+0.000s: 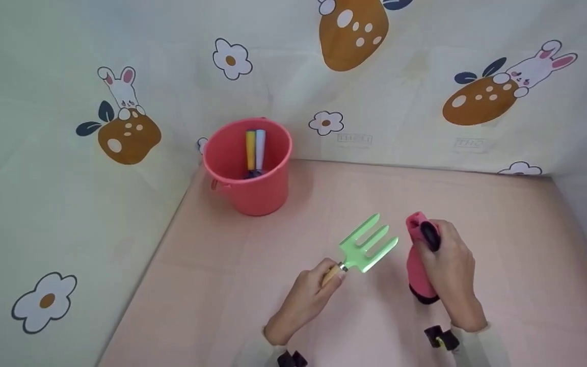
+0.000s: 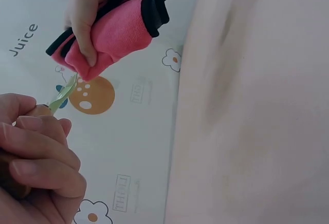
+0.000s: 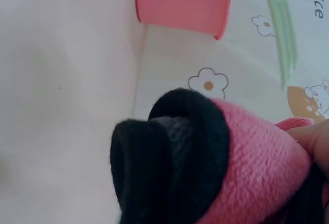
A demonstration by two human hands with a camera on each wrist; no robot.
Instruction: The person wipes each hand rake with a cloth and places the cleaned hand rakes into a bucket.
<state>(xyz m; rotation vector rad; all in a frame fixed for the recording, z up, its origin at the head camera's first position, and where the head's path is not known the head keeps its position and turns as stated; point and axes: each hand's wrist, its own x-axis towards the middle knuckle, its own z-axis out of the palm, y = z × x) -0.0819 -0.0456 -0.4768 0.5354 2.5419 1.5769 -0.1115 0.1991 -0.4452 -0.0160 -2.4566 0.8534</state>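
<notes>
My left hand [image 1: 310,291] grips the wooden handle of a small green garden fork [image 1: 358,255]. Its three tines point up and to the right, toward the cloth. On the right, my right hand [image 1: 451,260] pinches a folded pink cloth [image 1: 420,270] with black edging near its upper end. The cloth hangs down, and the left wrist view shows the thumb pressed into its fuzzy pink side [image 2: 121,34]. In that view the fork [image 2: 62,96] appears nearly edge-on, with fingers curled round its handle. Black trim [image 3: 198,152] fills much of the right wrist view.
A pink bucket [image 1: 260,196] stands at the back left of the pink-beige tabletop [image 1: 212,285]. Inside it are a yellow handle [image 1: 250,150] and a white handle [image 1: 260,150]. A printed sheet [image 1: 273,92] with rabbits and flowers rises behind and along the sides.
</notes>
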